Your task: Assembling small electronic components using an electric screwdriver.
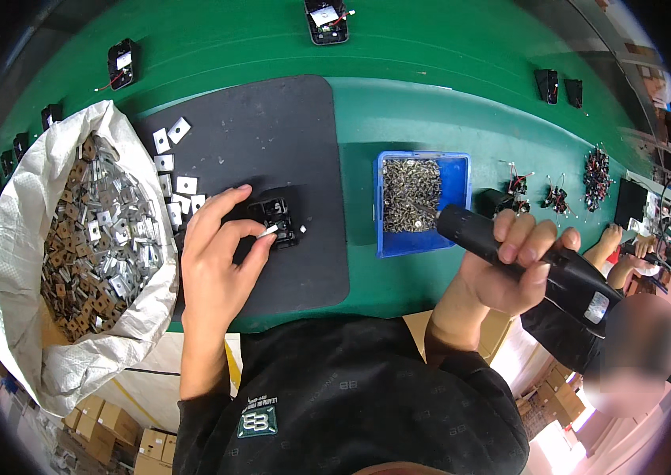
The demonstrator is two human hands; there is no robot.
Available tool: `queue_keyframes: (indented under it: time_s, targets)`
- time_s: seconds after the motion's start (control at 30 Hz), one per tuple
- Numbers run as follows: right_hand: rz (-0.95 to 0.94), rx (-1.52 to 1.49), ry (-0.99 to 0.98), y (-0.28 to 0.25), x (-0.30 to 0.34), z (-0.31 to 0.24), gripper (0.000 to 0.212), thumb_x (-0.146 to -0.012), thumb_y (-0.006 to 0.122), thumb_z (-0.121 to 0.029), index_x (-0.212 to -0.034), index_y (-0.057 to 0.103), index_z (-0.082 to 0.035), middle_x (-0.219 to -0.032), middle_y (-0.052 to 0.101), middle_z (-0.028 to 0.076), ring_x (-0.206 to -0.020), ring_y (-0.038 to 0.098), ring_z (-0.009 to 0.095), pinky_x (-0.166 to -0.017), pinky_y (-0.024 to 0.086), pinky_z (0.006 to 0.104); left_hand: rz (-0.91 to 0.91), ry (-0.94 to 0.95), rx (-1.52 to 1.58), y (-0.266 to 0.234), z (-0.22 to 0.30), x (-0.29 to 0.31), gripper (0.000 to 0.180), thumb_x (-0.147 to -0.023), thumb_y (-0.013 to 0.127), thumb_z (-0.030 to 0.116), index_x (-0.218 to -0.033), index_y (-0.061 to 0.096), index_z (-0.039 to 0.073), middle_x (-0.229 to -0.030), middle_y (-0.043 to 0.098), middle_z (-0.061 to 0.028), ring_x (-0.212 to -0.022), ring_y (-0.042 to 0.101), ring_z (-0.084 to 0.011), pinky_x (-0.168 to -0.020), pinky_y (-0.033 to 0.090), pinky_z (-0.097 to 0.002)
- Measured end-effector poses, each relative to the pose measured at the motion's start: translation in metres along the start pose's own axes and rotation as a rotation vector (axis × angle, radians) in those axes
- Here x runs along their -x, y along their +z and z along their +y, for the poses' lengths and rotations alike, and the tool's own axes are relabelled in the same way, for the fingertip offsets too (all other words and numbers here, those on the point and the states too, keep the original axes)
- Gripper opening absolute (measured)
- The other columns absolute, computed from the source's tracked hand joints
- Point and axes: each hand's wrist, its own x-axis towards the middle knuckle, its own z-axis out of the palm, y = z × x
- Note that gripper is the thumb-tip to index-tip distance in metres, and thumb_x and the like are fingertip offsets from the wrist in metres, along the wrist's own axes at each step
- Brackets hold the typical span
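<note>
My left hand [221,257] pinches a small light metal plate [270,231] between thumb and finger, at a black plastic housing [278,212] lying on the dark mat [304,277]. A tiny white piece [302,229] shows at the housing's right side. My right hand [514,265] is wrapped around a black electric screwdriver [565,285]. The driver's tip points into a blue bin [466,178] of small screws [409,190], over the screws' right part; whether a screw sits on the tip is too small to tell.
Left of the mat stands a white sack [15,261] full of metal plates [98,245]. Several loose square plates [186,185] lie on the mat's left. Black housings [326,22] sit on the green belt [232,39]. Wired parts [556,198] lie right, near another person's hands [611,239].
</note>
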Motion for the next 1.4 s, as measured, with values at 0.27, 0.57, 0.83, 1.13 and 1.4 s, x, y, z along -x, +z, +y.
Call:
queue_keyframes:
  time_s: [0.27,0.57,0.83,1.13,1.4]
  targets:
    - [0.058,0.002,-0.015,0.000,-0.009,-0.015,0.046,-0.087,0.064,-0.015,-0.129,0.045,-0.010,-0.079,0.050,-0.002,-0.065,0.049,0.011,-0.067,0.042,0.0323,-0.054,0.028,-0.092,0.010,-0.005,-0.012,0.022,-0.071,0.079,0.004,-0.088,0.066,0.005,-0.110,0.068,-0.0099,-0.105,0.063,-0.0301,-0.105,0.040,-0.0469]
    - [0.039,0.196,0.008,-0.001,-0.010,-0.006,0.050,-0.087,0.064,-0.015,-0.132,0.042,-0.008,-0.077,0.051,-0.001,-0.061,0.049,0.011,-0.066,0.044,0.0323,-0.220,-0.106,0.093,0.009,-0.007,-0.028,0.031,-0.075,0.071,0.003,-0.105,0.066,0.003,-0.104,0.063,-0.0144,-0.101,0.059,-0.0333,-0.092,0.044,-0.0402]
    - [-0.052,-0.056,0.076,-0.005,-0.011,-0.021,0.050,-0.087,0.066,-0.017,-0.131,0.042,-0.012,-0.077,0.051,-0.002,-0.062,0.050,0.011,-0.065,0.043,0.0308,0.006,0.166,0.259,0.004,0.030,-0.044,0.032,-0.068,0.072,0.001,-0.100,0.066,0.004,-0.102,0.061,-0.0123,-0.094,0.060,-0.0284,-0.085,0.048,-0.0371]
    - [-0.065,-0.198,0.101,0.001,-0.010,-0.041,0.047,-0.089,0.068,-0.018,-0.128,0.042,-0.015,-0.078,0.051,-0.003,-0.064,0.051,0.011,-0.067,0.043,0.0295,-0.177,0.461,0.113,0.055,0.085,-0.050,0.044,-0.062,0.084,0.024,-0.100,0.071,0.008,-0.093,0.067,-0.0026,-0.084,0.060,-0.0203,-0.079,0.041,-0.0362]
    - [0.000,-0.255,0.046,0.009,-0.008,-0.050,0.048,-0.088,0.071,-0.016,-0.128,0.045,-0.015,-0.078,0.054,-0.004,-0.065,0.053,0.010,-0.067,0.046,0.0283,-0.206,0.476,0.268,0.068,0.084,-0.049,0.027,-0.064,0.082,0.012,-0.088,0.072,0.007,-0.077,0.069,-0.0012,-0.070,0.061,-0.0178,-0.069,0.043,-0.0321]
